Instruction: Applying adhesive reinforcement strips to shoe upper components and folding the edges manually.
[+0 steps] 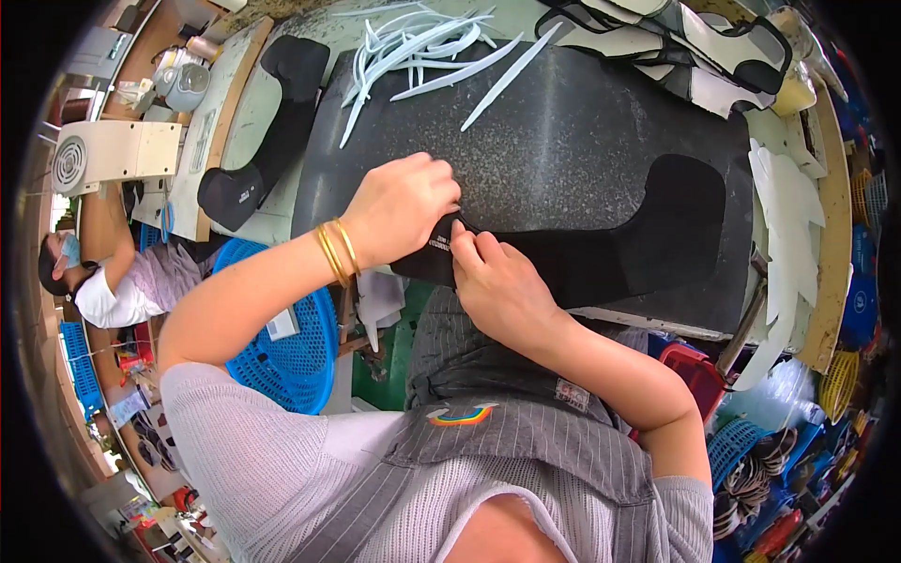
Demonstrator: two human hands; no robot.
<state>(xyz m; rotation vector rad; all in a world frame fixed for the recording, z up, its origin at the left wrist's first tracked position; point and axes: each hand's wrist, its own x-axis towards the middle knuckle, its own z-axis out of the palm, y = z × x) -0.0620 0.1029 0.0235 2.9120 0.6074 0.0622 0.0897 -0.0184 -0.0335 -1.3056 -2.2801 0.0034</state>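
Observation:
A black U-shaped fabric piece (601, 263) lies along the near edge of a dark slab (544, 141), its wider end spread out to the right. My left hand (404, 208) is closed at the piece's left end, with fingertips pinching its upper edge. Right beside it, my right hand (502, 281) is closed on the same end, thumb and fingers pressing the cloth near some small pale print. The fingertips of both hands nearly meet. What lies between them is partly hidden.
Pale curved strips (422, 47) are heaped at the slab's far edge. Black-and-white pieces (694, 56) are stacked far right, above white sheets (788, 216). Another black piece (272, 131) lies left. A blue basket (305, 347) stands below the left edge; a person (141, 281) works beyond it.

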